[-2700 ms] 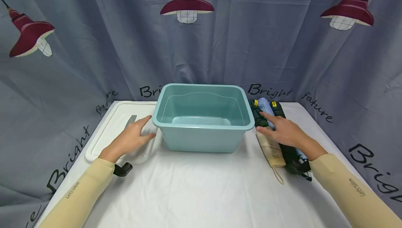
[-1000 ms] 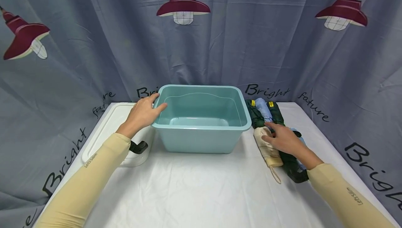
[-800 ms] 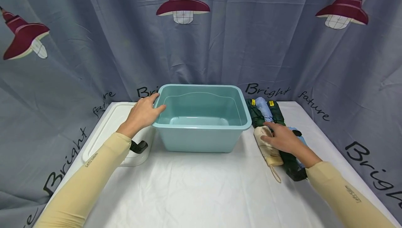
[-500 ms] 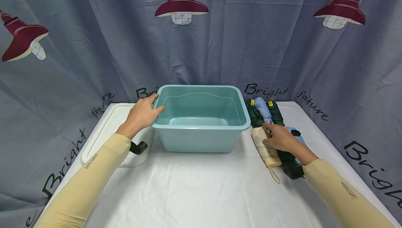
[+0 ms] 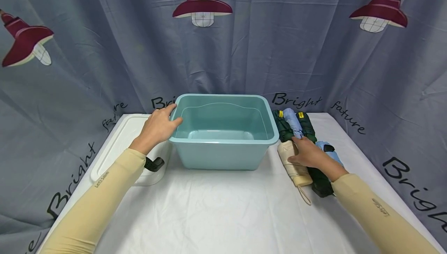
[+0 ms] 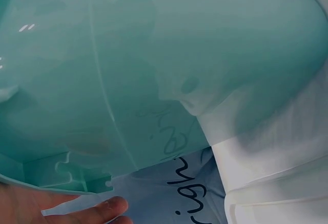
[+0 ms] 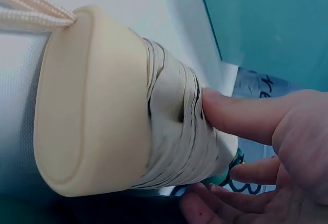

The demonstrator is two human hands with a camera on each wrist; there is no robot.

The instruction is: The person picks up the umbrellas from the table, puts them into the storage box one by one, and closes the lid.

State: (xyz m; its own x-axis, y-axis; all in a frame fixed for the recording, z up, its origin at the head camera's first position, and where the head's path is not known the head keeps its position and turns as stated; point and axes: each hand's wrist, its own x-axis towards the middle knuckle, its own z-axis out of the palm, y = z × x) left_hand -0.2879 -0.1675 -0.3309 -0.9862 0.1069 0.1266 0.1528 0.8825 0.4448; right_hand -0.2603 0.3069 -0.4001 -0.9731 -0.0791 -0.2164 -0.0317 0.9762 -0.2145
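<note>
At frame right, your right hand has closed on the cream umbrella, likely securing it; your left hand, fingers apart, touches the tub.

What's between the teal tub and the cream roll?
In the head view, only bare white tablecloth lies between the tub and the roll.

One bin — one lid — six umbrellas

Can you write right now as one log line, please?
left hand: touches teal tub | right hand: grips cream umbrella | white lid: beside tub
</note>
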